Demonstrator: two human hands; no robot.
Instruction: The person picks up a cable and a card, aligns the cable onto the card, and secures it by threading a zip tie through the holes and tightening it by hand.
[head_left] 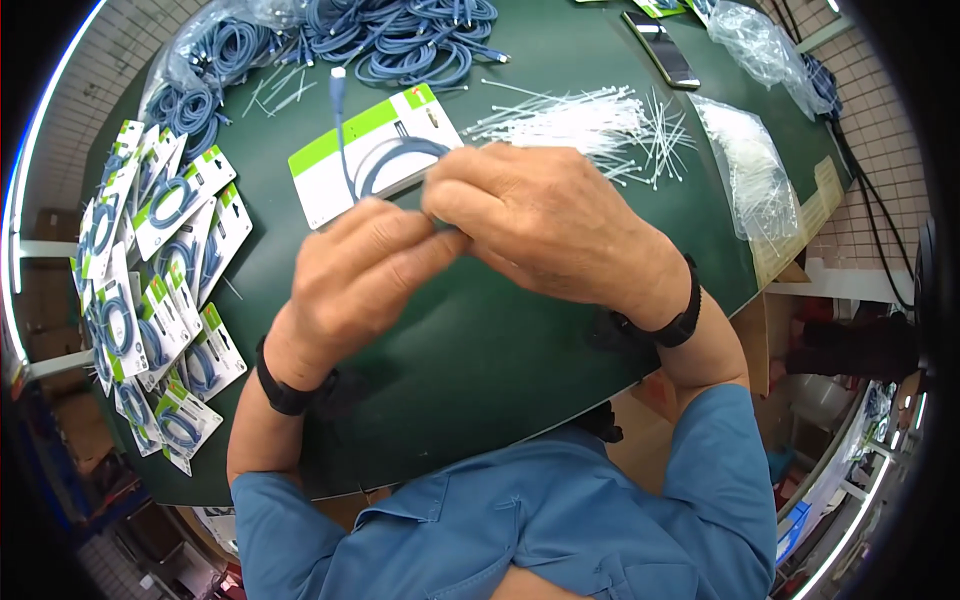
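The fingers of the left hand and right hand are curled inward and meet near the bench's middle; their tips are hidden, so I cannot tell what they are clamped on. A blue cable runs in behind them, its straight end pointing at the far edge and leaning slightly left, plug outermost, while the looped part arches the same way. Beyond the hands, under the loop as seen from above, a green-and-white card lies aslant, its long axis rising rightward, green strip toward the far edge. White cable ties are heaped right of the card; a clear bag of them lies by the right edge, and a phone near the far right corner. Loose cables pile along the far edge; carded cables overlap down the left edge of the bench.
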